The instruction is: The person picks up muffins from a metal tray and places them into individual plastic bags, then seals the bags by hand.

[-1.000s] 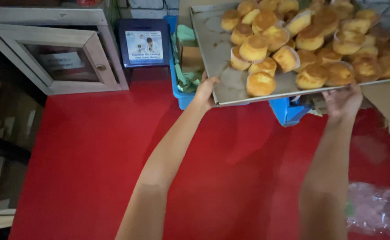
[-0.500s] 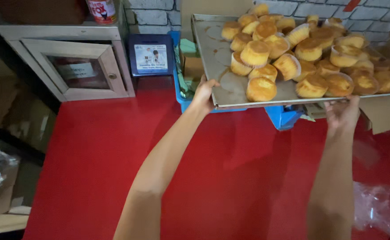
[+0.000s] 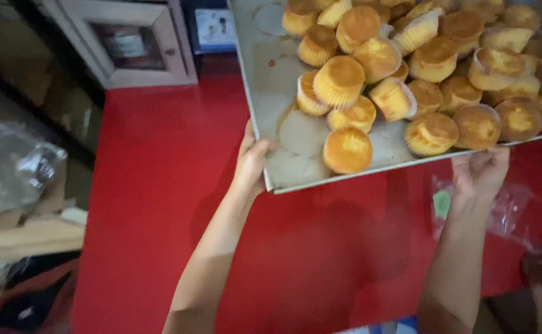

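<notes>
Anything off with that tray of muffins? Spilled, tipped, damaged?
Several muffins lie tipped on their sides, piled loosely toward the far end of the metal tray. The near corner is bare, with round marks. The left hand and right hand hold the near edge. Nothing has fallen off.

A small square sign (image 3: pixel 214 28) with a dark blue frame and a white face stands at the far edge of the red surface, just beside a pale framed cabinet door (image 3: pixel 132 43), while a crumpled clear plastic bag (image 3: pixel 499 207) lies at the right.
</notes>
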